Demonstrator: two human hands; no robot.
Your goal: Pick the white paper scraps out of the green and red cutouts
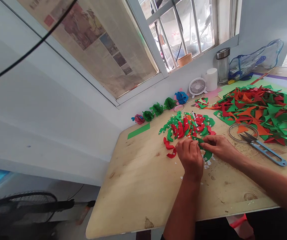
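One green paper piece (200,141) sits over the counter (138,180), between the left hand (189,155), which curls tight onto it, and the right hand (214,146), which pinches it. Neither is nearer; I can't tell which way its long side runs.

left hand (190,155), right hand (219,146), forearms (183,206): bare | clothing (212,230): black (mostly cut off)

Bright daylight enters through the barred window (180,28) beyond the back edge of the table (138,183), washing out the view outside. Left of the front left corner, the dark fan (20,209) is blurred.
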